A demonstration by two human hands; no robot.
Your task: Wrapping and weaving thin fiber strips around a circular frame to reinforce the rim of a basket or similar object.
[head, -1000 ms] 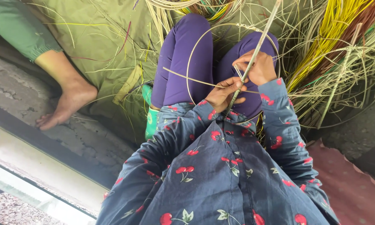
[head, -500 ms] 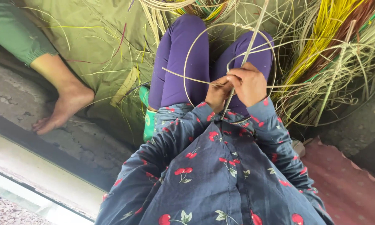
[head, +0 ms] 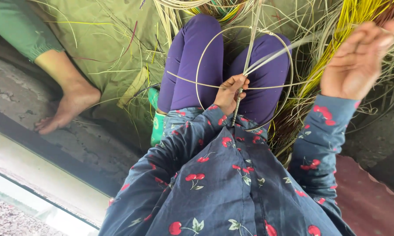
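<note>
Over strewn reeds (head: 359, 26), left hand (head: 232, 92) clamps cane hoop (head: 200, 65); right hand (head: 359, 59) open, apart.

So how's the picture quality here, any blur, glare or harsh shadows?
Head view: soft, even daylight with no hard shadows. The left hand gripping the cane ring is sharp, while the raised right hand looks slightly motion-blurred. The pale ledge at lower left is washed out. Wide-angle stretch shows on the cherry-print sleeves.
</note>
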